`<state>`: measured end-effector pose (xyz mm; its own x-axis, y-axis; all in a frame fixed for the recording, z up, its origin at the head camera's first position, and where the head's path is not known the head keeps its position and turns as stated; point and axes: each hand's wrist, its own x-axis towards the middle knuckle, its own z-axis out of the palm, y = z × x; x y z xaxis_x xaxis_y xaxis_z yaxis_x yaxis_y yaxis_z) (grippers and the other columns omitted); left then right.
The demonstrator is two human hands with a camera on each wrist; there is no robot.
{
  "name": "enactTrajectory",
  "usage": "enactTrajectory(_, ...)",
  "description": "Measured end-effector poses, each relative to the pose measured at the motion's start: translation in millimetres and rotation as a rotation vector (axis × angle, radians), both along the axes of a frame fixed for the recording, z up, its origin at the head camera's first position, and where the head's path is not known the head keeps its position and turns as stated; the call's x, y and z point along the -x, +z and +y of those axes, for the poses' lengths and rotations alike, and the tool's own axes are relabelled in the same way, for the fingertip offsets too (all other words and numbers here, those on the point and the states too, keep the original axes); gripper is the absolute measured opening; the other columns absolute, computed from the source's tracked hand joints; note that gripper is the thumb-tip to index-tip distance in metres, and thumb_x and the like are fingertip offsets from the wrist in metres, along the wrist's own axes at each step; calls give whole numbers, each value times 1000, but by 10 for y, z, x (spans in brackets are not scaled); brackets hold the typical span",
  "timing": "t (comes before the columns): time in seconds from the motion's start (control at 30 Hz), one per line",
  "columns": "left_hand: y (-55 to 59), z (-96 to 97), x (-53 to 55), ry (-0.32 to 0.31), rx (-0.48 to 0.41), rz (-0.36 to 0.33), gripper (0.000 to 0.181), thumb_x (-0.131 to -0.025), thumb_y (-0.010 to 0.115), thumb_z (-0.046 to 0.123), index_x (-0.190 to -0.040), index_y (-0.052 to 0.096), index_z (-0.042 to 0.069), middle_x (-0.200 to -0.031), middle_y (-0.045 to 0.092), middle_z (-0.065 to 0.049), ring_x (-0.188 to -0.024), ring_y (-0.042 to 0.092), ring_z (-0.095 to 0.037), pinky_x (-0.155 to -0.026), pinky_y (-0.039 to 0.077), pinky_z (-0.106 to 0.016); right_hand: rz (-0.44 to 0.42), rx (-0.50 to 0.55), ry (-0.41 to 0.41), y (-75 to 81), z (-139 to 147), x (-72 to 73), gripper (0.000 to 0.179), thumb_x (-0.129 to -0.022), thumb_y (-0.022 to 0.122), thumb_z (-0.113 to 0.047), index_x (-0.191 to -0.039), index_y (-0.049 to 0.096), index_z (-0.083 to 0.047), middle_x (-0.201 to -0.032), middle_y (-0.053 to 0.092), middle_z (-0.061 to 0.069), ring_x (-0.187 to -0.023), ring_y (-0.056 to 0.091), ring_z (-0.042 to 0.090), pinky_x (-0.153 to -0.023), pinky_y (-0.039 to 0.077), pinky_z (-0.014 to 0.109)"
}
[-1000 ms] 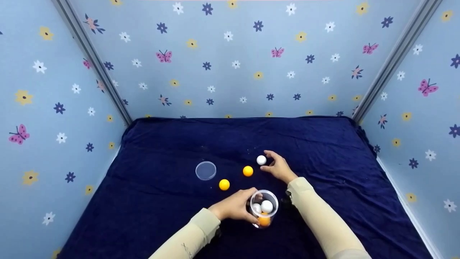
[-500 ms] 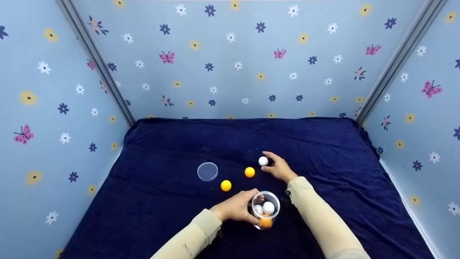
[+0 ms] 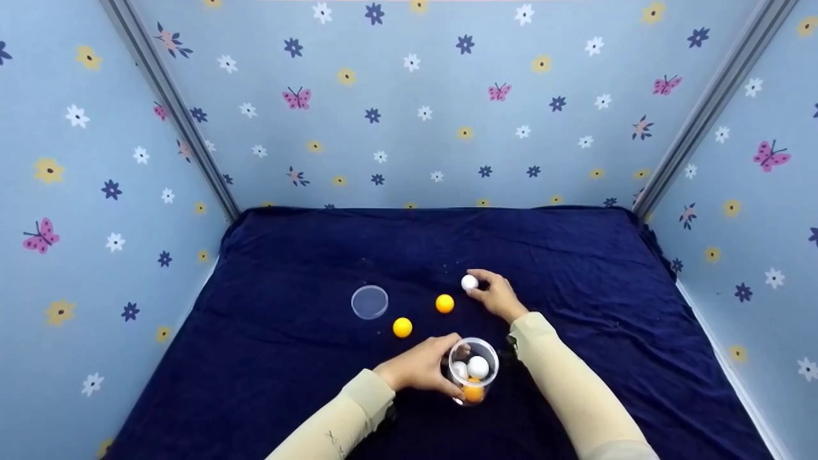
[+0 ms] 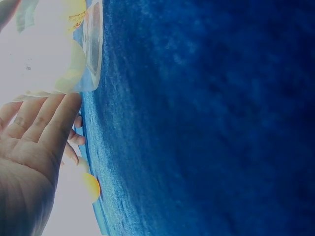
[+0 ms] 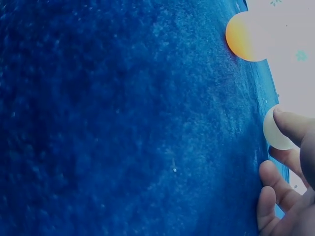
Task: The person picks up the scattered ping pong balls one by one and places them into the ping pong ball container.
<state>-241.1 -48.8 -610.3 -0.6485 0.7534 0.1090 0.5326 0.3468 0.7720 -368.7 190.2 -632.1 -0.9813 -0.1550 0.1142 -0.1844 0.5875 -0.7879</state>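
Observation:
My left hand [image 3: 418, 364] grips a clear plastic jar [image 3: 494, 370] by its side. Inside the jar are two white ping-pong balls [image 3: 478, 367] and an orange one [image 3: 473, 390]. Further out, my right hand [image 3: 498, 298] pinches a white ping-pong ball [image 3: 469, 282] between thumb and fingers; the right wrist view shows the thumb [image 5: 291, 123] on that ball, close to the cloth. An orange ping-pong ball [image 3: 445, 303] lies just left of the right hand. Another orange ball [image 3: 402, 328] lies beyond the left hand.
A round clear lid [image 3: 369, 302] lies flat to the left of the loose balls. Dark blue cloth [image 3: 294, 358] covers the table. Flower-patterned walls [image 3: 422, 140] stand at the back and both sides.
The right thumb and fingers have closed on the white ball, which was between them before. The left hand and jar hold still; the whole view shifts slightly.

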Motion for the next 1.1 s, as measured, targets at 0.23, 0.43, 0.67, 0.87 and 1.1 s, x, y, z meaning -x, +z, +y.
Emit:
enactTrajectory(0.23, -15, -2, 11, -8, -6, -16, 73, -72, 103, 29, -128, 62, 10, -121, 76, -4, -107, 68, -4, -100, 55, -22, 5, 27, -7, 15, 42, -5, 46, -95, 82, -5, -139, 71, -1, -137, 74, 20, -117, 70, 35, -101, 54, 42)
enactTrajectory(0.43, -10, 0, 15, -19, -27, -51, 72, -73, 103, 26, -129, 61, 9, -123, 77, -4, -107, 69, -3, -98, 56, -21, 13, 51, -5, 107, 99, -25, 49, -94, 83, -5, -141, 70, 0, -137, 74, 21, -98, 70, 36, -87, 52, 33)
enactTrajectory(0.67, -5, -2, 25, -5, -6, -5, 71, -72, 104, 28, -127, 62, 10, -121, 77, -3, -107, 70, -5, -99, 56, -21, 48, 43, -4, 170, 175, -15, 48, -95, 82, -6, -141, 69, 0, -137, 73, 21, -91, 69, 30, -83, 53, 29)
enactTrajectory(0.87, -1, -6, 23, 0, 10, 5, 73, -72, 104, 31, -128, 62, 11, -121, 76, -2, -108, 69, -6, -100, 55, -22, 52, 42, -11, 215, 213, -26, 48, -95, 82, -6, -141, 69, 0, -141, 72, 20, -83, 67, 22, -79, 51, 25)
enactTrajectory(1.1, -18, -8, 17, 6, 13, 4, 73, -71, 104, 31, -127, 62, 11, -119, 76, -1, -107, 69, -6, -100, 55, -22, 65, 58, -5, 284, 231, -72, 49, -94, 83, -4, -140, 70, -2, -137, 73, 20, -83, 69, 28, -77, 50, 25)
